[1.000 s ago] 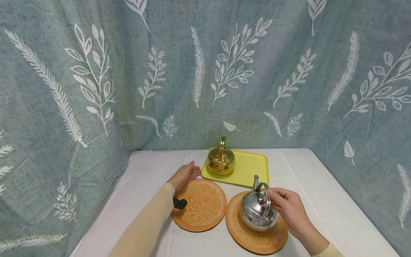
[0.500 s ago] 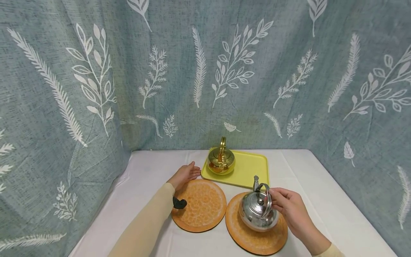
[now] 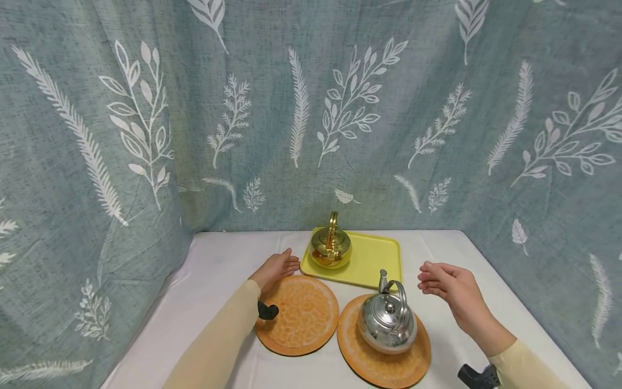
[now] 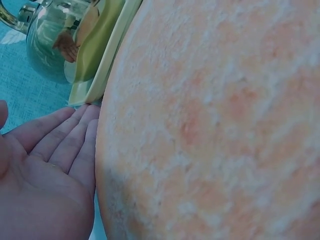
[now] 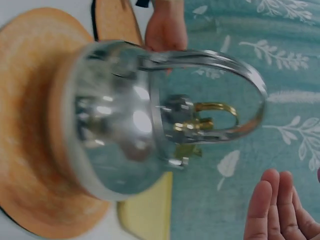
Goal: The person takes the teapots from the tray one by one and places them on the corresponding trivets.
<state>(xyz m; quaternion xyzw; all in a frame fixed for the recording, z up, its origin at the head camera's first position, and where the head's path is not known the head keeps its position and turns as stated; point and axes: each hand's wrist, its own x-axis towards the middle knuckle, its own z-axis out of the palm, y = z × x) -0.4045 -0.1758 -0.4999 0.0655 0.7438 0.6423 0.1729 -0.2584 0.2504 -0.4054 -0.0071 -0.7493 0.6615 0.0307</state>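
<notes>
Now right hand [image 3: 449,286] hovered open beside silver kettle [image 3: 387,324] (on mat [image 3: 384,364]); left hand [image 3: 276,268] lay flat, touching other mat [image 3: 297,316].

Bare white table [image 3: 223,265] on the far left, with lots of room to slide in. Left hand [image 3: 276,267] flat there, touching the far edge of the left orange mat [image 3: 297,315]; nothing on top of that mat, so free to come down on. Gold kettle [image 3: 331,247] with a tall handle in the way on the left part of the yellow tray [image 3: 376,259]; right part of the tray bare. Silver kettle [image 3: 387,321] blocking the middle of the right orange mat [image 3: 384,356]. Right hand [image 3: 449,286] up in the air just right of its handle, apart from it. More bare table on the right side. Curtain [image 3: 340,108] closing off the far side and both sides.
</notes>
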